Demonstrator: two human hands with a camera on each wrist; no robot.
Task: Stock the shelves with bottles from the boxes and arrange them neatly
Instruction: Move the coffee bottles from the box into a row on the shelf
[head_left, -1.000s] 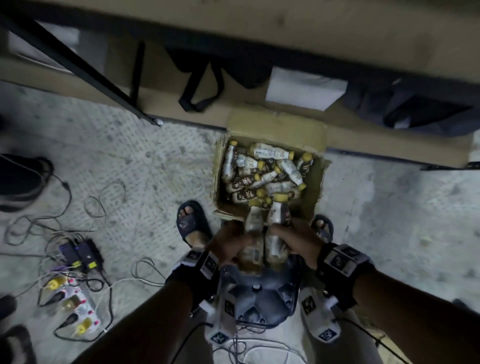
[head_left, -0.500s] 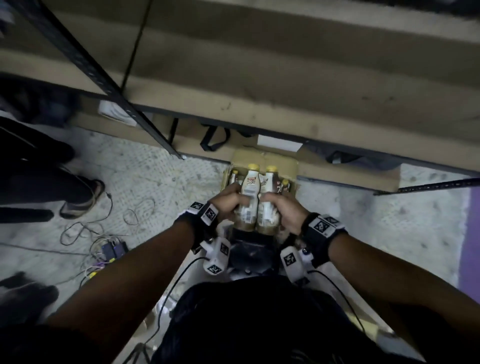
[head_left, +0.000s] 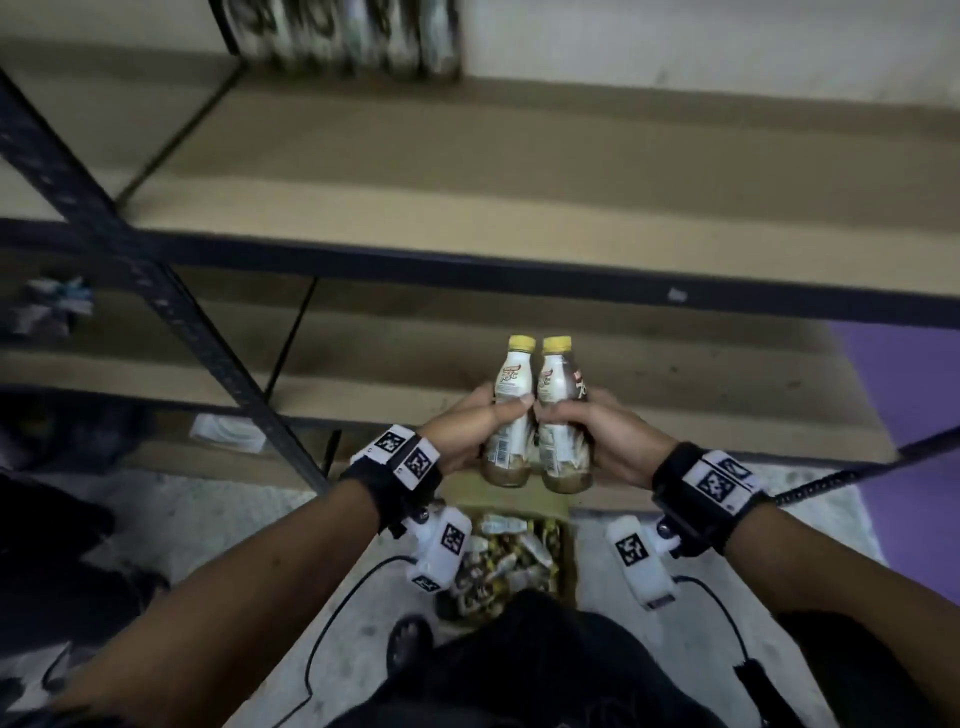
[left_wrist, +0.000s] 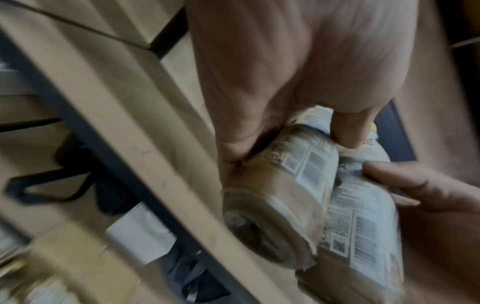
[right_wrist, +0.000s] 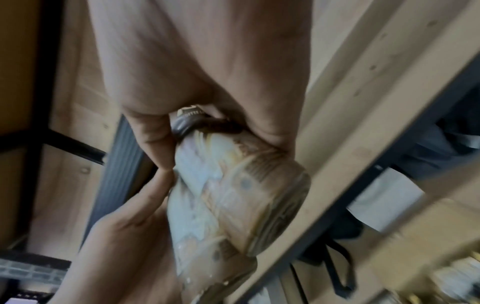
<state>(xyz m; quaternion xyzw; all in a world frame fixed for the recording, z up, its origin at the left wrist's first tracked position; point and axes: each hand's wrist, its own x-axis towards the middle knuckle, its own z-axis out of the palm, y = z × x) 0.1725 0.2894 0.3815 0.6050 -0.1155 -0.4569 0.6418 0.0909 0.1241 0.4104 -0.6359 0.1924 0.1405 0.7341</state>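
In the centre of the head view, you hold two bottles side by side and touching, upright, yellow caps toward the shelves. Your left hand (head_left: 470, 428) curls round the left bottle (head_left: 511, 415), thumb across its label; your right hand (head_left: 605, 434) wraps the right bottle (head_left: 561, 415) the same way. Their lower halves are partly hidden by your fingers, and the label print is too blurred to read. Both wrist views are smeared: the left wrist view shows the left bottle's base (left_wrist: 262, 232) and barcode panels, the right wrist view only a streaked label (right_wrist: 233, 197). Below your hands, the cardboard box (head_left: 569, 551) sits on the floor, its bottles (head_left: 514, 558) a jumble partly covered by your wrist cameras and dark clothing. The wooden shelf (head_left: 467, 228) crosses mid-frame. At the top edge, a row of shelved items (head_left: 343, 36) is cut off and blurred beyond telling. A purple surface (head_left: 914, 384) shows at the right edge.
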